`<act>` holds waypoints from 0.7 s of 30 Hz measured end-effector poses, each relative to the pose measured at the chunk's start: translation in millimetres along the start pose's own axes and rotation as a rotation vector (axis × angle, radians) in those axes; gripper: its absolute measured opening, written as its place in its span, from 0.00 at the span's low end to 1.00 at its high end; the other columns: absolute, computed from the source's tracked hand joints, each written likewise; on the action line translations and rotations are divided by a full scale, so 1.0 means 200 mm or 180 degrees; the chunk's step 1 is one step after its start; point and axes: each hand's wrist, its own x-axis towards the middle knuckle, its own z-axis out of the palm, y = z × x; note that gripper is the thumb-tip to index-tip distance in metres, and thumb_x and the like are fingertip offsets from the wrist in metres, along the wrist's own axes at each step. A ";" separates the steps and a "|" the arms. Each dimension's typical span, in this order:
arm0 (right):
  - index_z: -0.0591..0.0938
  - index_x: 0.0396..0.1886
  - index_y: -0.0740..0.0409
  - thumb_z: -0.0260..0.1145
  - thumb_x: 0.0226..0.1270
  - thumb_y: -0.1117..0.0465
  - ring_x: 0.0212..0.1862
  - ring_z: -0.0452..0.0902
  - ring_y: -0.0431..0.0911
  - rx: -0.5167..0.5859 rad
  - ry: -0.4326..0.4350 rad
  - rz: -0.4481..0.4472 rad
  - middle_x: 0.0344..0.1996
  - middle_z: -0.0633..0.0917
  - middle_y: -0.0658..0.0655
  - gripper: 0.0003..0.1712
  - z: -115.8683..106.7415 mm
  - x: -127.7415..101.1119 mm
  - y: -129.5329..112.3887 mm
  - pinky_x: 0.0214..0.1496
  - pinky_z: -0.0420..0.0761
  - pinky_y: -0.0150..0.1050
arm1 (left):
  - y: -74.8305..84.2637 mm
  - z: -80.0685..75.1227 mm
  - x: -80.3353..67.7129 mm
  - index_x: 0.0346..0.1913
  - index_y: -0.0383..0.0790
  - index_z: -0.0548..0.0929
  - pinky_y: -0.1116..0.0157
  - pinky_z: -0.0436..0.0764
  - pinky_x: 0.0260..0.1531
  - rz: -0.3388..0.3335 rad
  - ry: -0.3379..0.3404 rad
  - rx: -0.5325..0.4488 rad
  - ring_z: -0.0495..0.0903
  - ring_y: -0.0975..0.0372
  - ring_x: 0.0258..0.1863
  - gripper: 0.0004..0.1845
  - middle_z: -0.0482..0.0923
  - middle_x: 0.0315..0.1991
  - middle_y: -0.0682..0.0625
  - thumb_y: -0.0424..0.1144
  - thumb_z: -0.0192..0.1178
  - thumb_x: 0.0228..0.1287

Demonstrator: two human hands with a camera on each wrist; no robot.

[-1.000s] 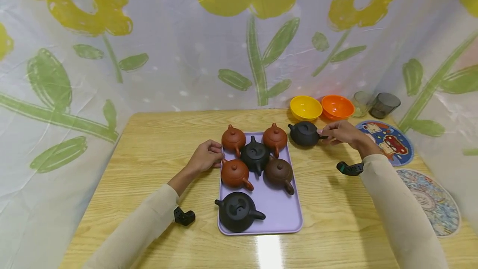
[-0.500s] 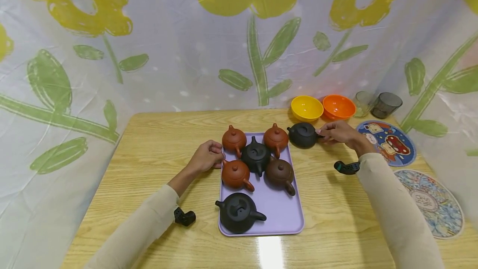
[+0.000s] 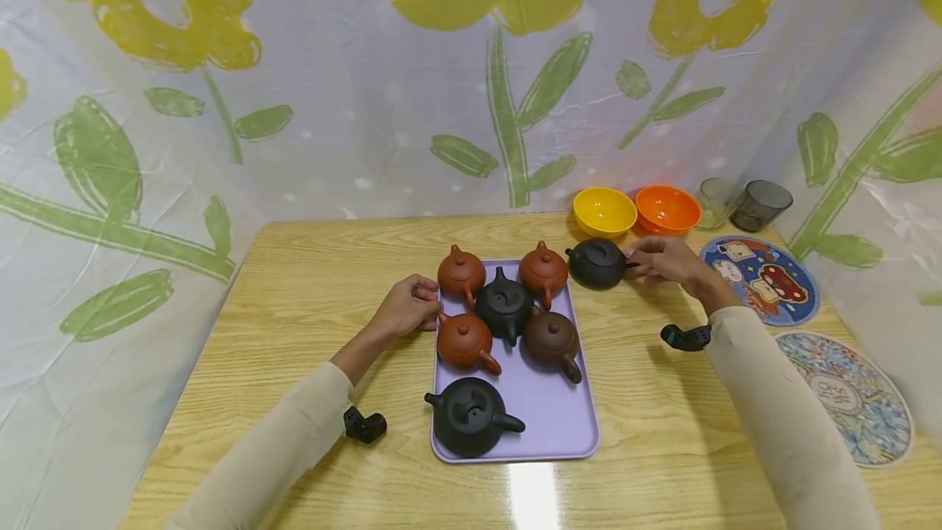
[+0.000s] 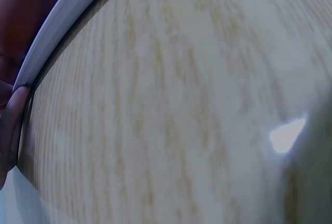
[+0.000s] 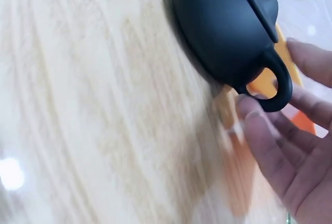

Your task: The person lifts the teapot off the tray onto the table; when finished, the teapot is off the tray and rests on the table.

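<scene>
On the wooden worktop (image 3: 294, 317), six round clay teapots (image 3: 504, 311) occupy a lilac rectangular tray (image 3: 549, 425), left hand (image 3: 405, 308) pinching its rim; outside, right hand (image 3: 660, 259) pinches one black round teapot (image 3: 597, 263).

A wood-grained bench (image 3: 316, 268) is filling the lower frame; a lilac tray (image 3: 552, 429) is lying below centre, a black teapot (image 3: 597, 264), yellow bowl (image 3: 605, 213), orange bowl (image 3: 668, 209) and two glasses (image 3: 762, 206) are standing right of centre, and two round mats (image 3: 846, 403) are lying toward the right edge

Perhaps a booth: flowered sheets (image 3: 331, 105) hang around a wooden table (image 3: 316, 268).
</scene>
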 end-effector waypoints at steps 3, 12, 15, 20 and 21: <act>0.68 0.70 0.64 0.57 0.77 0.42 0.54 0.81 0.57 -0.0016 0.0068 -0.0020 0.61 0.77 0.70 0.36 0.00 -0.02 0.00 0.55 0.87 0.49 | -0.01 0.01 0.00 0.59 0.28 0.72 0.63 0.90 0.33 0.0018 0.0045 0.0009 0.80 0.62 0.35 0.21 0.75 0.45 0.42 0.27 0.60 0.64; 0.69 0.70 0.61 0.56 0.75 0.39 0.51 0.82 0.51 -0.0117 0.0373 -0.0075 0.65 0.73 0.66 0.37 -0.01 -0.11 0.00 0.51 0.87 0.47 | -0.02 0.01 -0.01 0.58 0.28 0.74 0.65 0.90 0.31 0.0075 0.0087 -0.0001 0.81 0.62 0.35 0.20 0.76 0.46 0.39 0.26 0.61 0.62; 0.69 0.70 0.62 0.57 0.75 0.39 0.49 0.83 0.48 -0.0120 0.0468 -0.0084 0.65 0.73 0.65 0.37 -0.01 -0.16 0.00 0.49 0.88 0.45 | -0.02 0.01 -0.01 0.58 0.28 0.74 0.65 0.90 0.31 0.0084 0.0090 0.0010 0.81 0.61 0.36 0.20 0.76 0.47 0.38 0.27 0.61 0.62; 0.71 0.67 0.61 0.58 0.74 0.39 0.44 0.83 0.42 -0.0137 0.0575 -0.0191 0.61 0.75 0.63 0.36 0.02 -0.25 -0.04 0.46 0.88 0.41 | -0.02 0.01 -0.01 0.58 0.27 0.73 0.64 0.90 0.32 0.0085 0.0060 -0.0030 0.81 0.62 0.35 0.21 0.76 0.47 0.39 0.26 0.60 0.62; 0.71 0.66 0.61 0.58 0.74 0.39 0.44 0.83 0.43 -0.0139 0.0555 -0.0218 0.60 0.76 0.63 0.35 0.03 -0.26 -0.04 0.46 0.88 0.41 | -0.02 0.01 0.00 0.58 0.27 0.73 0.64 0.90 0.32 0.0077 0.0051 -0.0058 0.81 0.62 0.34 0.21 0.75 0.47 0.39 0.26 0.60 0.62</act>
